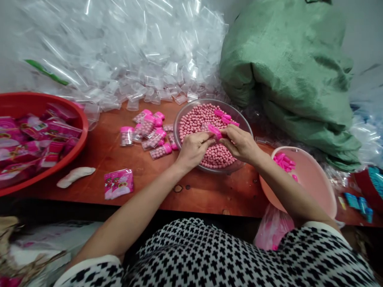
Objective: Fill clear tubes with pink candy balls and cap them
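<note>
Over a clear bowl (241,159) filled with small pink balls (220,156), my two hands meet at a bright pink plastic cap (214,131). My left hand (195,148) pinches its left side between thumb and fingers. From the right, my right hand (239,143) grips the other side with bent fingers. Whether a clear jar is joined to the cap I cannot tell; something see-through shows just beside it. More pink caps (226,118) lie on the balls at the bowl's far right. Left of the bowl, several ball-filled jars (152,139) with pink caps are heaped.
A red basin (83,131) of pink packets stands left. Nearer lie flat pink packets (119,183) and a white strip (74,176). Clear empty jars (134,93) pile up behind. A green sack (287,59) bulks back right, above a pink basin (317,183) with loose caps.
</note>
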